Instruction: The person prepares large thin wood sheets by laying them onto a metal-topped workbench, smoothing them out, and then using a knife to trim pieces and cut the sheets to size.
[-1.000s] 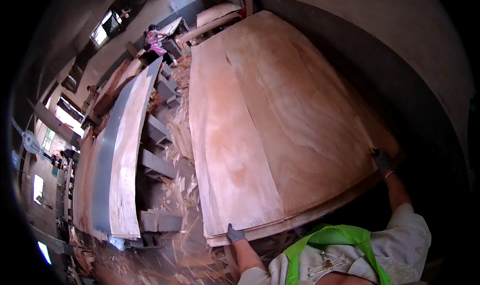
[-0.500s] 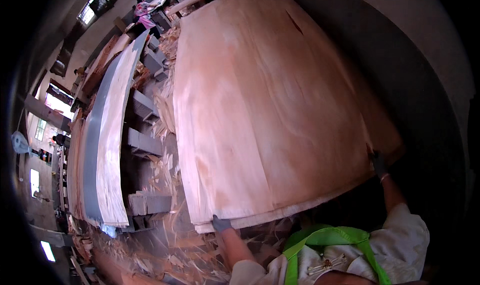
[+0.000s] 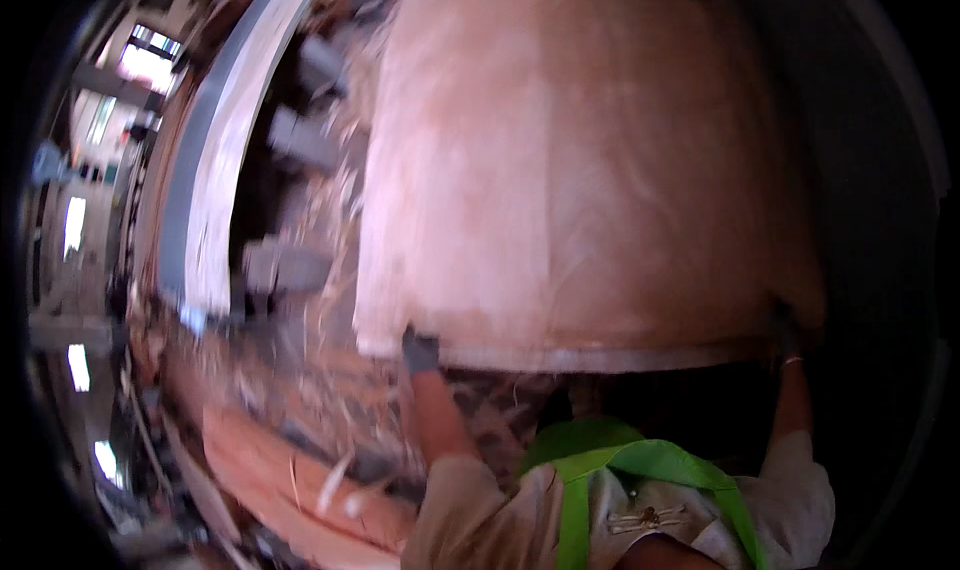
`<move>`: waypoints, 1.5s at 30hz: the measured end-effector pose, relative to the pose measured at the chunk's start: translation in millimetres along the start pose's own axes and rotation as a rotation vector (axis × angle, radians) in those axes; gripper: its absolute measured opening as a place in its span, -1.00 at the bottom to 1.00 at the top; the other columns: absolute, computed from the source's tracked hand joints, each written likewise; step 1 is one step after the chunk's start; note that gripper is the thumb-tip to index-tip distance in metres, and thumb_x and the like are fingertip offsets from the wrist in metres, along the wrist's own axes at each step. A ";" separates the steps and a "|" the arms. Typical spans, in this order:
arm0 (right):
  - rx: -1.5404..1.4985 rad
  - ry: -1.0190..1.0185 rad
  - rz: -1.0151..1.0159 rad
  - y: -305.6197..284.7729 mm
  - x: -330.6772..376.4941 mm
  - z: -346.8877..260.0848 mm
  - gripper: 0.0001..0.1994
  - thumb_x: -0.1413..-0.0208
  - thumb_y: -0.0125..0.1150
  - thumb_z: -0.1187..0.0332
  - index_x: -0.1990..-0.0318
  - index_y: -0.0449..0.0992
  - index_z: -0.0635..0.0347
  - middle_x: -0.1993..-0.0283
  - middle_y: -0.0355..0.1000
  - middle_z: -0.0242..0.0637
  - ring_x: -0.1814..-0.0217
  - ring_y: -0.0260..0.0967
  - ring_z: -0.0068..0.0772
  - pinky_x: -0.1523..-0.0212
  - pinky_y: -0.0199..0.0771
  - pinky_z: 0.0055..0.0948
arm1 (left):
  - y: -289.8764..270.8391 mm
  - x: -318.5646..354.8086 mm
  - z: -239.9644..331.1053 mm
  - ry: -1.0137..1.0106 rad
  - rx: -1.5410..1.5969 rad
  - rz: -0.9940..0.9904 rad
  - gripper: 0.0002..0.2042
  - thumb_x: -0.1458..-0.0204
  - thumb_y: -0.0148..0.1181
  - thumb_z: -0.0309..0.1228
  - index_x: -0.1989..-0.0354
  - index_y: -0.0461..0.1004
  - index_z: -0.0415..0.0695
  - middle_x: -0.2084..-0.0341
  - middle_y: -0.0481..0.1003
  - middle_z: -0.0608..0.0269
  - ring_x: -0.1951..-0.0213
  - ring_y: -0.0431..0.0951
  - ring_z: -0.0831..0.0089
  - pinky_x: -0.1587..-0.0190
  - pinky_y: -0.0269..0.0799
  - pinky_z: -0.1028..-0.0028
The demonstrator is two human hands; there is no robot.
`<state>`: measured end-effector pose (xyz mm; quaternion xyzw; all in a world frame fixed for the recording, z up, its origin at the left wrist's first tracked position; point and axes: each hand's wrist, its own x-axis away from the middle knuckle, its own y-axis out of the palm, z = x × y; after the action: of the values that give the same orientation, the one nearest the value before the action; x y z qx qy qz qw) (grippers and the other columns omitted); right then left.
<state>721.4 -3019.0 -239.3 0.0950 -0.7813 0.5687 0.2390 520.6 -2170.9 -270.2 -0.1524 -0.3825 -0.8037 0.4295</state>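
Note:
A large, pale reddish-brown wood veneer sheet [image 3: 560, 190] lies on top of a stack in front of me, its near edge running across the middle of the view. My left hand [image 3: 421, 351], in a grey glove, is closed on that edge near the left corner. Close to the right corner, my right hand [image 3: 785, 322] in a dark glove grips the same edge, though shadow and blur hide most of its fingers. Lighter sheet edges [image 3: 600, 360] show beneath the top sheet between my hands.
Left of the stack stands another pile with a pale sheet [image 3: 215, 210] and a grey one, beside grey blocks [image 3: 285, 267]. Wood scraps [image 3: 320, 370] litter the floor. A reddish wood piece [image 3: 290, 490] lies at lower left. A dark wall [image 3: 870, 200] rises on the right.
My view has swung, so the stack and side pile sit differently. Both hands stay at the near edge, now nearly level with each other. The far worker has left the view.

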 end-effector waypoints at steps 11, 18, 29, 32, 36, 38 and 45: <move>0.244 -0.146 -0.012 36.1 9.8 -59.4 -0.43 -0.19 -0.02 0.15 -0.27 0.08 0.26 -0.33 0.05 -0.13 -0.35 -0.01 -0.13 -0.27 0.06 -0.27 | -24.8 -3.6 2.5 -0.040 -0.209 0.595 -0.70 -0.16 -0.06 -0.20 0.09 0.42 -0.14 0.33 0.53 0.16 0.29 0.52 0.23 0.22 0.47 0.24; -0.421 -0.077 0.000 28.0 -0.6 -24.6 -0.48 -0.21 -0.06 0.09 -0.21 0.21 0.25 -0.28 0.13 -0.16 -0.32 0.02 -0.18 -0.31 -0.03 -0.29 | -19.1 -26.7 -2.4 0.251 -2.366 -0.051 -0.69 -0.15 -0.09 -0.24 0.05 0.42 -0.13 0.23 0.52 0.13 0.19 0.49 0.27 0.18 0.44 0.36; -0.018 0.335 0.071 17.7 5.1 -59.9 -0.54 0.04 0.17 0.26 -0.10 0.37 0.03 -0.05 0.38 -0.07 -0.10 0.31 -0.02 -0.06 0.30 -0.21 | -52.4 -51.5 -7.6 -0.132 -0.867 0.463 -0.57 -0.12 -0.02 -0.07 0.13 0.46 -0.24 0.31 0.50 0.22 0.34 0.45 0.37 0.29 0.39 0.32; -0.154 0.177 0.108 16.5 6.8 -59.7 -0.53 0.06 0.21 0.22 -0.09 0.39 -0.07 -0.03 0.39 -0.07 -0.08 0.32 -0.03 -0.04 0.32 -0.20 | -55.2 -50.0 -6.2 -0.117 -0.905 0.483 -0.57 -0.11 0.00 -0.06 0.16 0.47 -0.25 0.36 0.50 0.21 0.40 0.45 0.38 0.37 0.40 0.30; -0.225 0.155 0.134 18.6 4.1 -64.8 -0.51 0.05 0.19 0.17 -0.09 0.36 0.06 -0.02 0.38 -0.02 -0.08 0.31 -0.01 -0.04 0.30 -0.20 | -51.0 -40.0 0.3 -0.131 -0.852 0.525 -0.41 -0.14 -0.22 0.05 -0.07 0.33 -0.25 0.00 0.40 0.11 0.02 0.39 0.21 -0.08 0.27 0.28; -0.269 0.192 0.156 5.1 27.5 -66.4 -0.50 0.04 0.18 0.15 -0.07 0.33 0.14 -0.01 0.38 0.01 -0.07 0.31 0.02 -0.03 0.30 -0.19 | -2.7 -13.2 -20.7 -0.099 -0.937 0.482 -0.38 -0.15 -0.26 0.09 -0.04 0.34 -0.28 0.02 0.41 0.04 0.04 0.40 0.19 -0.06 0.29 0.27; -0.083 0.054 0.575 49.3 82.4 -40.1 -0.53 0.00 0.17 0.09 0.00 0.32 0.18 0.06 0.37 0.03 0.02 0.30 0.14 0.03 0.30 -0.07 | 108.3 136.1 -144.3 0.851 -2.059 -0.446 -0.34 0.07 0.18 -0.18 -0.18 0.15 -0.26 -0.17 0.10 -0.24 -0.22 0.08 -0.08 -0.26 -0.06 0.09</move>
<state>639.9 -2955.0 -231.7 -0.1552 -0.7921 0.5831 0.0925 540.4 -2393.3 -235.1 -0.0762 0.6183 -0.7811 0.0424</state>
